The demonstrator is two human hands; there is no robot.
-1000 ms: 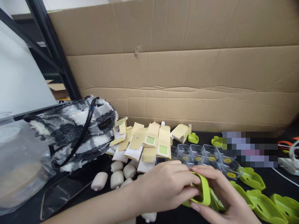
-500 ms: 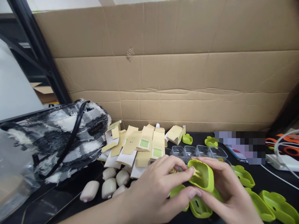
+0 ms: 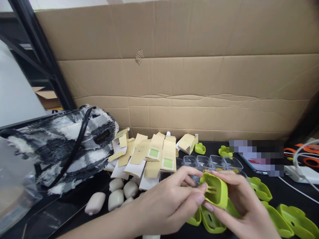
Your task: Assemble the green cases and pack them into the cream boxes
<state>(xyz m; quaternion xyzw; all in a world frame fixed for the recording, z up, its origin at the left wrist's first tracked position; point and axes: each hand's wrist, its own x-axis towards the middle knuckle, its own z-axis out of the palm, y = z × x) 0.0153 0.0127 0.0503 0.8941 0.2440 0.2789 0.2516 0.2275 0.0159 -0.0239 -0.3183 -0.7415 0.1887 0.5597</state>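
In my right hand (image 3: 249, 205) is a small lime-green plastic cup (image 3: 222, 191), gripped by its sides with the opening tilted toward me. My left hand (image 3: 174, 199) pinches a pale yellow pronged piece (image 3: 211, 190) between thumb and fingers, its prongs reaching inside the cup. The rest of that piece is hidden by my fingers. Just below the hands lies a green slotted tray (image 3: 211, 220) on the black table, with more green pieces partly covered beside it. Behind my hands stand several clear plastic cups (image 3: 191, 161).
Flattened tan cartons (image 3: 142, 152) lie in a pile left of centre, near several beige rounded pieces (image 3: 116, 200). Green flower-shaped parts (image 3: 297, 219) lie at right. A shaggy black-and-white bag (image 3: 74, 146), a phone (image 3: 254, 162), a white charger (image 3: 297, 172) and a cardboard wall (image 3: 174, 76) surround them.
My left fingers have shifted slightly, and the pale yellow prongs show more plainly inside the cup. The cup has turned a little in my right hand. A pale object now shows at the bottom edge.
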